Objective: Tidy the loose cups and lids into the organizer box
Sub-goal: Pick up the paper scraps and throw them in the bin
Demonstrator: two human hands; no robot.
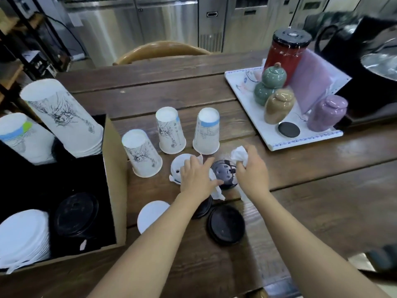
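Observation:
Three white paper cups stand upside down on the wooden table: one at the left (142,153), one in the middle (170,131), one at the right (206,131). In front of them lie loose lids: a white one (178,166), a small black one (223,174), a large black one (226,224), another white one (151,215). My left hand (196,177) rests across the white lid, closed on a white tissue. My right hand (250,166) grips a crumpled white tissue (238,154) beside the small black lid. The organizer box (115,168) stands at the left.
Inside the box are stacks of inverted cups (64,117), a pile of white lids (23,235) and black lids (75,214). A white tray (305,139) with ceramic jars and a red canister (286,52) sits at the right. A chair back (161,50) is beyond the table.

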